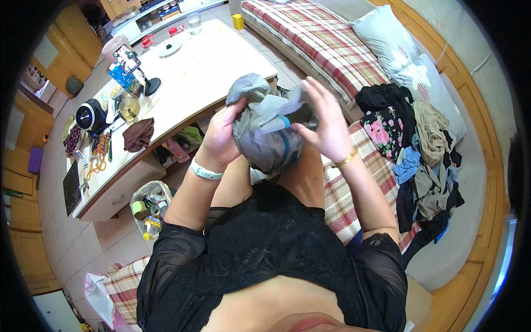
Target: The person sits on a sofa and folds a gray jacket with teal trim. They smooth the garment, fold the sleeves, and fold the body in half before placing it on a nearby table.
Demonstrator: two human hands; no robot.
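A bunched grey cloth item [265, 124] with teal strips, perhaps a garment or a fabric bag, is held up over my lap. My left hand [224, 130] grips its left edge between thumb and fingers. On the other side, my right hand [325, 120] has its fingers raised and spread, with the thumb close to a teal-edged flap; whether the thumb touches it is unclear. To the right, a pile of clothes [431, 166] lies on the sofa, among them a black piece with pink flowers [383, 130], a beige piece [430, 128] and a blue one [407, 164].
The white table [199, 62] holds a phone on a stand [127, 59], a blue carton [124, 79], a brown cloth [139, 135], grapes [73, 141] and a glass [193, 23]. A lined waste bin [150, 207] stands below. Pillows [386, 39] lie on the plaid-covered sofa [315, 37].
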